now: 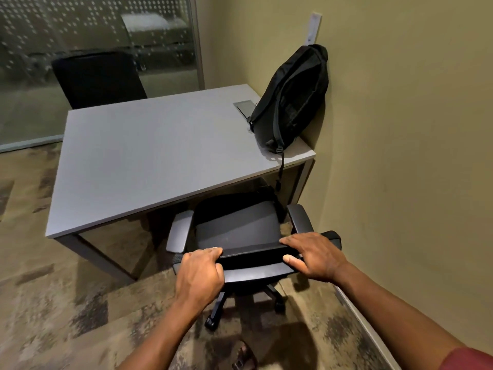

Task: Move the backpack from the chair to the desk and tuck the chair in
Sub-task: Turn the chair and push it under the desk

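Observation:
A black backpack [292,100] stands upright on the right end of the grey desk [149,156], leaning against the wall; one strap hangs over the desk's front edge. The black office chair [237,225] faces the desk, its seat front under the desk edge. My left hand [200,276] grips the top of the chair's backrest at its left end. My right hand [312,257] lies over the backrest's right end, fingers on top, thumb behind.
A second black chair [98,78] stands behind the desk by a glass partition [80,36]. The wall [400,156] runs close along the right. A cable hatch [244,106] sits in the desktop. Patterned carpet [66,303] lies to the left.

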The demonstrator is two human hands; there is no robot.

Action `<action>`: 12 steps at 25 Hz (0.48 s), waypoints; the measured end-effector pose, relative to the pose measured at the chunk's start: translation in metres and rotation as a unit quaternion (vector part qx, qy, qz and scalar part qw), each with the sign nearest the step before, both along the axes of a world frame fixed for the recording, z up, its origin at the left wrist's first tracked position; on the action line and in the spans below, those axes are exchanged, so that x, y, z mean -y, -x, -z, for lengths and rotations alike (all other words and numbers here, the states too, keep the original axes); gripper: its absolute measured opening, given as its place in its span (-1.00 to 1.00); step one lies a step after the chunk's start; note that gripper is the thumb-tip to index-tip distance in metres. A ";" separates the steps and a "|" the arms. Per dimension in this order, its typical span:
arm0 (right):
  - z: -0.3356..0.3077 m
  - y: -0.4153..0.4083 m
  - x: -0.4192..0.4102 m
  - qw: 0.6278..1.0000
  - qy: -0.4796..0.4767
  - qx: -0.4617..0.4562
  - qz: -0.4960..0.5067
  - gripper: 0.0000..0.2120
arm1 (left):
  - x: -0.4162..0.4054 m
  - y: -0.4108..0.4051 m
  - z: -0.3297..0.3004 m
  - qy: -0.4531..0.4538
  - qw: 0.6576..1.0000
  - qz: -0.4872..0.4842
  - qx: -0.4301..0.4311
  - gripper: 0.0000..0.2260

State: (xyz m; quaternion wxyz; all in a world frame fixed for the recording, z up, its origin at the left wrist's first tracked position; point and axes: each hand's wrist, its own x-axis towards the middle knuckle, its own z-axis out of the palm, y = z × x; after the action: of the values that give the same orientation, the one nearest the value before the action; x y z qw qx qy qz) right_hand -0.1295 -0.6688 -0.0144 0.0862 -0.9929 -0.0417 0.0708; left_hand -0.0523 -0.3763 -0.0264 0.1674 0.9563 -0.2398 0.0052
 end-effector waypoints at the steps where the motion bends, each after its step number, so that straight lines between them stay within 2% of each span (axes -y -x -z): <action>1: 0.000 -0.007 0.007 1.000 0.000 -0.001 -0.007 -0.43 | 0.006 -0.003 0.001 -0.004 1.000 -0.008 -0.002 -0.68; 12: -0.003 -0.065 0.056 0.998 -0.014 -0.008 -0.063 -0.39 | 0.050 -0.032 -0.003 -0.023 0.998 -0.056 -0.009 -0.67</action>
State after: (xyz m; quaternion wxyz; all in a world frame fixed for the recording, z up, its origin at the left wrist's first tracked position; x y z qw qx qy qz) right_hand -0.0646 -0.7244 -0.0119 0.0956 -0.9864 -0.1044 0.0829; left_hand -0.0205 -0.4261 -0.0238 0.1473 0.9718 -0.1842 0.0007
